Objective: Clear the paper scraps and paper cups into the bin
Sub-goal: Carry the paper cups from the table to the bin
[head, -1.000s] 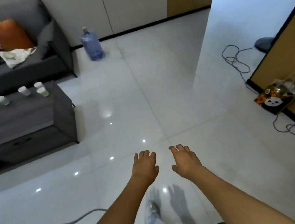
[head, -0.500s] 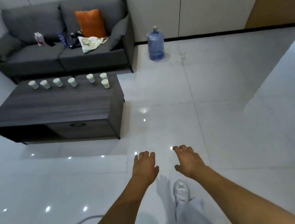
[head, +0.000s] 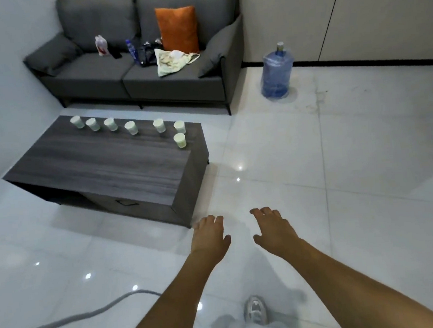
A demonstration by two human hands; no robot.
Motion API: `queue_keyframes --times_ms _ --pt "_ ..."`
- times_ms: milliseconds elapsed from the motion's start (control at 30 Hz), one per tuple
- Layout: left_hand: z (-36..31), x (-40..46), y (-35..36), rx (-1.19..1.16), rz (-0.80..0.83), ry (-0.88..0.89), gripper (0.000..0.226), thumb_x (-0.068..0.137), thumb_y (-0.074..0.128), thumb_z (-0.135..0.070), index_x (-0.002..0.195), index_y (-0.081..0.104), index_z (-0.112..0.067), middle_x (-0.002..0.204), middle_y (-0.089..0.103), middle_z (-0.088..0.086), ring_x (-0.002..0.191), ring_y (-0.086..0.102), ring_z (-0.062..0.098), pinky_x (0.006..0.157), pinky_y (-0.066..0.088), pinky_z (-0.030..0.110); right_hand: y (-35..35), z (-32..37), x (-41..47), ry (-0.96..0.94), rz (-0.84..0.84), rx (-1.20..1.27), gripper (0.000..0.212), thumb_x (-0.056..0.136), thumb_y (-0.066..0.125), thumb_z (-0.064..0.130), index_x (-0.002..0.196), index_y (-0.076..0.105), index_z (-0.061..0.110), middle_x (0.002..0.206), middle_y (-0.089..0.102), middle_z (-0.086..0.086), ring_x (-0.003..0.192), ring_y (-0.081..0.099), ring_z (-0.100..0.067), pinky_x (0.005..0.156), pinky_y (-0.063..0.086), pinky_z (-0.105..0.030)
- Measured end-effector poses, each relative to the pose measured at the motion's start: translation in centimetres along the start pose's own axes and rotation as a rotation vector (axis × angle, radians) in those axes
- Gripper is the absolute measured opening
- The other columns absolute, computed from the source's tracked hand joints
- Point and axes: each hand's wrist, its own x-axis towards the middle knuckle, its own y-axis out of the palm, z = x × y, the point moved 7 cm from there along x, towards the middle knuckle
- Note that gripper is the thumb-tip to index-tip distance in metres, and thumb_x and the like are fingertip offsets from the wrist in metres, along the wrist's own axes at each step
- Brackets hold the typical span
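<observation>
White floor tiles [head: 301,156] fill most of the view, with a grey sofa [head: 134,74] against the far wall and a dark wooden coffee table [head: 110,165] in front of it. A second ago the table sat at the left edge; now it lies squarely ahead and closer, so the person has turned and stepped toward it, probably starting the approach. Seven paper cups [head: 131,127] stand upright along the table's far edge, one [head: 180,140] set just in front of the row's right end; whether anything is inside them cannot be told. No bin or paper scraps show. Left hand [head: 209,236] and right hand [head: 273,230] hover palm-down, fingers relaxed and slightly apart, holding nothing.
</observation>
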Motion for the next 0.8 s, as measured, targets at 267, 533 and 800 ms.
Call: queue_keyframes --times_ms 267,533,800 --pt "-0.4 12.5 -4.1 -0.029 0.001 -0.066 0.052 0.092 0.052 -0.04 0.137 0.041 -0.015 0.137 0.047 0.006 0.127 0.042 0.025 0.111 0.029 0.037 -5.6 -2.6 12.5 -0.062 0.034 -0.052 0.066 0.086 0.056 0.022 0.145 0.028 0.021 0.139 0.04 -0.005 0.122 0.041 -0.027 0.084 0.042 -0.034" --pt "-1.1 27.8 -8.1 -0.105 -0.006 -0.097 0.052 0.093 0.053 -0.039 0.137 0.04 -0.015 0.136 0.047 0.006 0.127 0.042 0.025 0.113 0.03 0.038 -11.3 -5.3 26.6 -0.078 0.042 -0.092 0.066 0.086 0.056 0.023 0.145 0.027 0.02 0.14 0.04 -0.006 0.122 0.041 -0.027 0.087 0.043 -0.035" --pt "-0.4 39.7 -13.7 -0.133 -0.014 -0.162 0.049 0.093 0.051 -0.037 0.136 0.041 -0.015 0.135 0.047 0.007 0.127 0.041 0.025 0.113 0.029 0.038 -17.6 -6.1 39.0 -0.129 0.089 -0.114 0.065 0.086 0.056 0.022 0.145 0.028 0.021 0.139 0.04 -0.006 0.122 0.041 -0.027 0.089 0.042 -0.035"
